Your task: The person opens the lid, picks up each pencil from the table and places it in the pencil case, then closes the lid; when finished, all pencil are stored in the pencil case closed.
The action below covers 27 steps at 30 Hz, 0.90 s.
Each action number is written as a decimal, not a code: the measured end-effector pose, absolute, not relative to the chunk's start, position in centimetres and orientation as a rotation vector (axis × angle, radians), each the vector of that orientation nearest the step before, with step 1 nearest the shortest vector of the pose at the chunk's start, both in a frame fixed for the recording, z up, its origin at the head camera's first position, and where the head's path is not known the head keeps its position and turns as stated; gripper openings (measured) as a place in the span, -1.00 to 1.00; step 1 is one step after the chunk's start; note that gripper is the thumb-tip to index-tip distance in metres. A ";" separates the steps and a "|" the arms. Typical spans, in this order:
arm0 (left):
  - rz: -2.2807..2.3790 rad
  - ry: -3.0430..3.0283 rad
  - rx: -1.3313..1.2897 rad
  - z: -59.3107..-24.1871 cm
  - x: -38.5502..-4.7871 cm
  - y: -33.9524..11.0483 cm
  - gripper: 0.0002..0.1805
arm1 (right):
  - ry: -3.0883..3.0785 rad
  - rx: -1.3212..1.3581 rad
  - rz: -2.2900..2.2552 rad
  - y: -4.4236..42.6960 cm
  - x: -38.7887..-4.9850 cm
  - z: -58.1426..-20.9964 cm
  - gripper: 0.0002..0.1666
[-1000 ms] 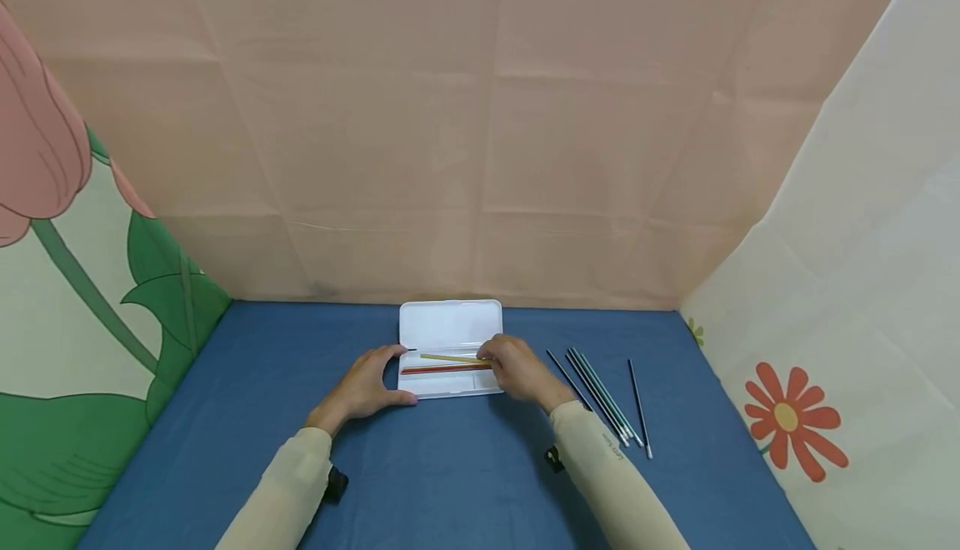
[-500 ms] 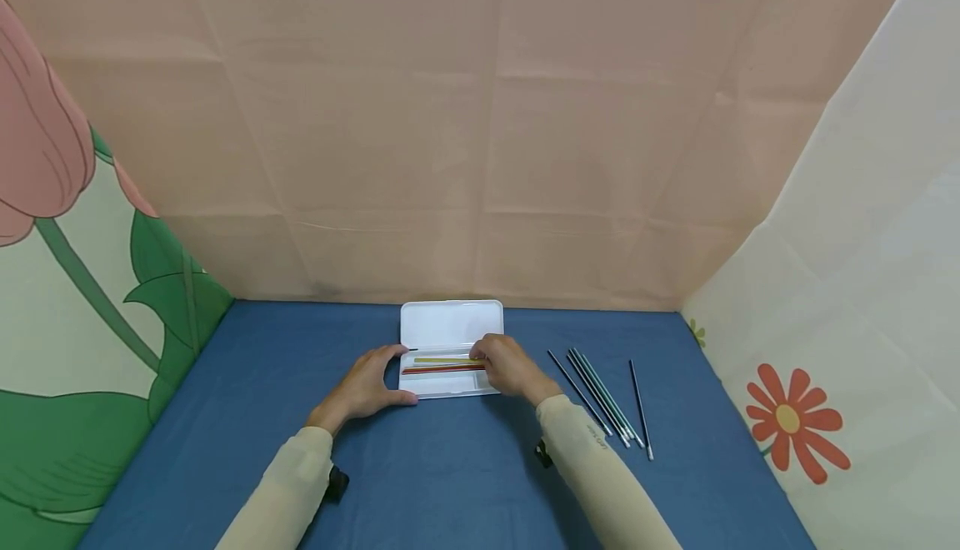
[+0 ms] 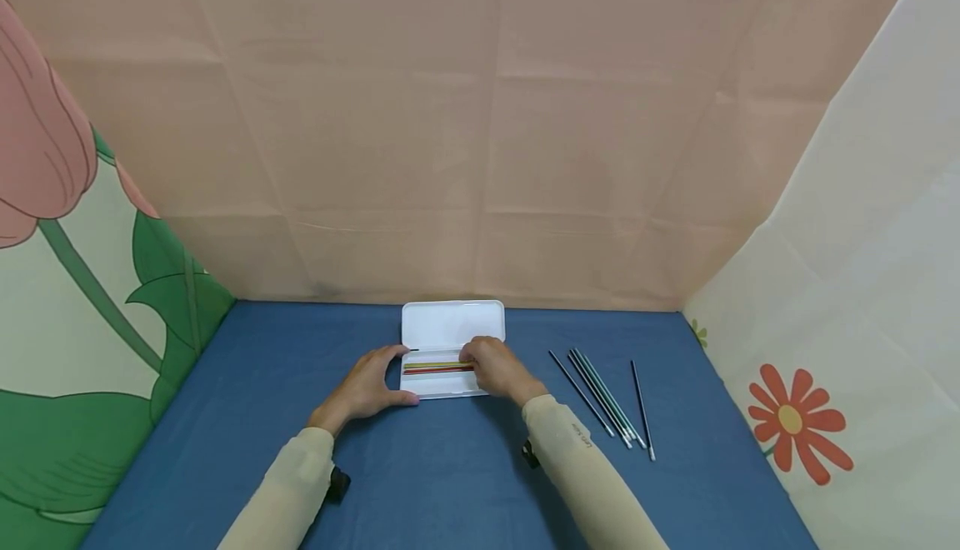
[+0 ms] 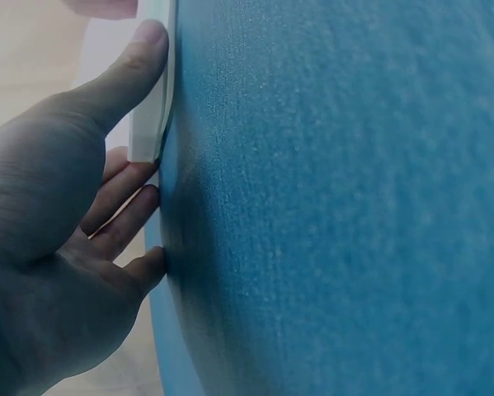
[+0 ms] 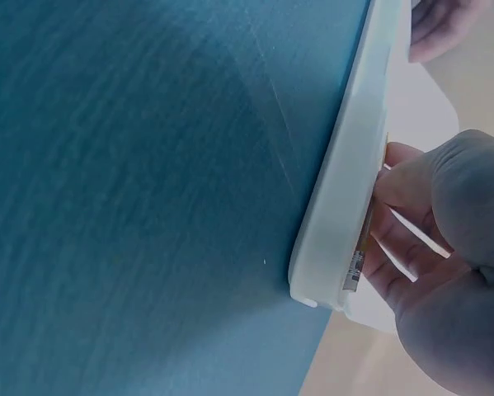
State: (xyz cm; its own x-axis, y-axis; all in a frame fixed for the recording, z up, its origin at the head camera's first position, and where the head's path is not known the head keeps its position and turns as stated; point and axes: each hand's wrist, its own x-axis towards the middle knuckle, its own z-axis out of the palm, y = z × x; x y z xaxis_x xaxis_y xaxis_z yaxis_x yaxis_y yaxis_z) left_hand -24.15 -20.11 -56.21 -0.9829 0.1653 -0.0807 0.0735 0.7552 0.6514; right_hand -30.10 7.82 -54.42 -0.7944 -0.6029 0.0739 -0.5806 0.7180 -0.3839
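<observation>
Pinching a slim yellow pencil (image 3: 431, 364) near its right end, the right hand (image 3: 501, 368) is at the centre of the frame, over the right part of an open white plastic box (image 3: 438, 389). The left hand (image 3: 365, 385) holds the left end of this box, its thumb at the near corner and its fingers at the far one. The yellow pencil lies along the tray, just behind a slim red pencil (image 3: 438, 372); whether another pencil is hidden between them, I cannot tell.

As I judge, the work is only partly done: the red pencil is placed and the yellow one is nearly laid, but it is not yet released. Outside the box, at right of centre, lie a close bunch of slim green pencils (image 3: 606, 396), a slim dark pencil (image 3: 581, 394) to its left and another dark pencil (image 3: 642, 410) to its right.

The upper edge of the raised lid (image 3: 453, 325) stands near the beige fabric backdrop (image 3: 450, 258), so I think there is little room behind. Towards the bottom of the frame, between the two forearms, the smooth blue cloth (image 3: 435, 475) gives wide room. Inside the tray, a bare white strip shows in front of the red pencil.
</observation>
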 end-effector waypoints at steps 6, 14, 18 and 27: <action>1.042 2.819 0.201 -56.2 -24.1 -20.2 0.09 | 2.880 -0.951 -0.628 7.6 -30.1 -54.5 -0.63; 1.046 2.816 0.201 -56.2 -24.1 -20.2 0.09 | 2.892 -0.911 -0.650 7.7 -30.2 -54.8 -0.67; 1.046 2.813 0.198 -56.1 -24.1 -20.1 0.10 | 2.883 -0.907 -0.661 7.9 -30.1 -54.9 -0.68; 1.033 2.820 0.210 -56.2 -24.1 -20.1 0.10 | 2.836 -0.920 -0.697 8.5 -29.7 -54.7 -0.68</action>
